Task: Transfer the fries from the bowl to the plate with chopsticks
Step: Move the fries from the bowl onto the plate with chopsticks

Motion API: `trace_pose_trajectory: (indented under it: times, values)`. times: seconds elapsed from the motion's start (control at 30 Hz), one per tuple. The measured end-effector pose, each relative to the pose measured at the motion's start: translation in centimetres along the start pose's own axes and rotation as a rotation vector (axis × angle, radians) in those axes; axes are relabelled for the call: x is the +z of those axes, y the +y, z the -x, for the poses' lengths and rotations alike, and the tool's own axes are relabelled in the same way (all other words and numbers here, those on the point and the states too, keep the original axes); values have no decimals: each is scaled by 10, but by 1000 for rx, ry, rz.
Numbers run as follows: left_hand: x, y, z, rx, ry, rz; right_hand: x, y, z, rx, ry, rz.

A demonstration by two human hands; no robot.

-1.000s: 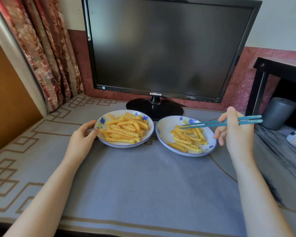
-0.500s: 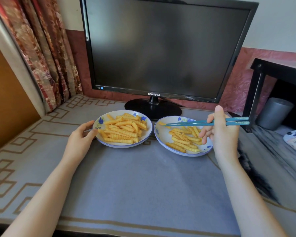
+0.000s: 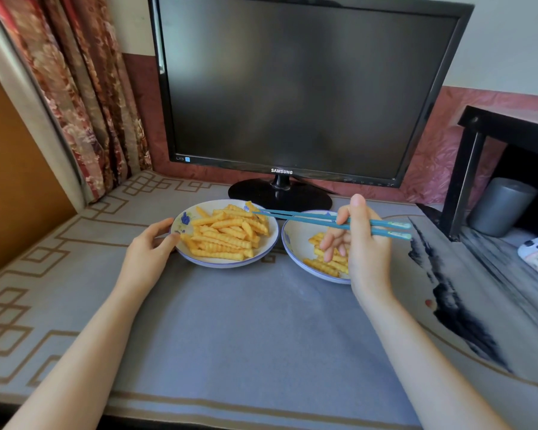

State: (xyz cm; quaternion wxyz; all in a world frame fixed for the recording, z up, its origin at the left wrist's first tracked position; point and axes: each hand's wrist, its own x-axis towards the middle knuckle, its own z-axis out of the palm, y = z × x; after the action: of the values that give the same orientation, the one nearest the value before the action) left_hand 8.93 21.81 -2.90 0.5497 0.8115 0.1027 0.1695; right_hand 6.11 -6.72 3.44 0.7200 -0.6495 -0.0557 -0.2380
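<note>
Fries [image 3: 227, 240], two dishes [image 3: 224, 264], two chopsticks [image 3: 308, 221]

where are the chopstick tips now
Head view: the chopsticks reach left from the right hand, tips over the left dish, at its far right rim near the monitor stand.

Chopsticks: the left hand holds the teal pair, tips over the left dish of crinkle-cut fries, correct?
No: the head view shows the right hand holding the teal chopsticks, tips over the left dish; the left hand grips that dish's rim.
</note>
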Motion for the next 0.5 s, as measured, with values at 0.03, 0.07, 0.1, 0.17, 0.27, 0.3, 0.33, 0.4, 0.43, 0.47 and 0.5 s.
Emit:
trace_pose_trajectory:
  times: [0.03, 0.07, 0.1, 0.17, 0.27, 0.3, 0.33, 0.4, 0.43, 0.47, 0.5]
  values:
    - [0, 0, 0, -1, -1, 2, 2, 2, 0, -5, -13, 8]
    - [0, 0, 0, -1, -1, 3, 5, 4, 1, -13, -28, 19]
    - [0, 0, 0, 0, -1, 2, 7, 5, 1, -23, -44, 31]
    - [0, 1, 0, 3, 1, -2, 11, 8, 3, -39, -72, 45]
    - [1, 2, 1, 7, 5, -6, 13, 9, 4, -40, -109, 45]
    - [1, 2, 1, 7, 5, -7, 14, 9, 4, -40, -118, 49]
    - [1, 2, 1, 6, 5, -6, 13, 9, 5, -40, -123, 49]
    - [1, 2, 1, 6, 3, -4, 12, 8, 4, -42, -127, 34]
    - [1, 2, 1, 6, 2, -5, 11, 8, 4, -45, -124, 32]
    - [1, 2, 1, 7, 2, -5, 10, 8, 3, -46, -118, 37]
    - [1, 2, 1, 8, 3, -4, 8, 8, 2, -48, -108, 44]
